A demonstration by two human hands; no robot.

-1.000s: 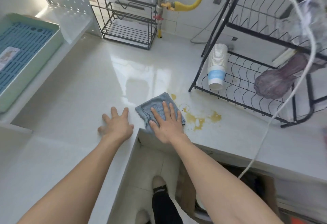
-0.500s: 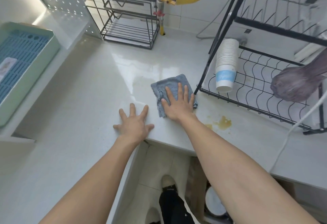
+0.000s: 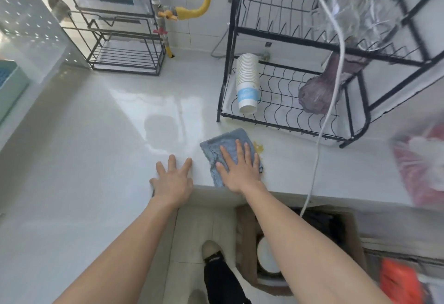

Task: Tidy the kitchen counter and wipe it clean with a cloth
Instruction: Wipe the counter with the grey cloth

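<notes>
Pressing flat with straight fingers, the right hand (image 3: 239, 168) bears down on a folded blue cloth (image 3: 225, 149) at the front edge of the white kitchen counter (image 3: 96, 150), just in front of the black dish rack (image 3: 283, 121). The left hand (image 3: 173, 180) lies beside the cloth, fingers spread and palm down on the counter, holding nothing. A yellow stain (image 3: 259, 146) peeks out at the cloth's far right corner, between the cloth and the dish rack. Inside the dish rack's lower tier, a stack of paper cups (image 3: 248, 83) stands at its left end, with a purplish bag (image 3: 317, 95) further right. A white cable (image 3: 319, 135) hangs across the dish rack and over the counter edge. Left of the dish rack, against the wall, stand a smaller wire shelf (image 3: 125, 56) and a yellow gas hose (image 3: 197, 10).
</notes>
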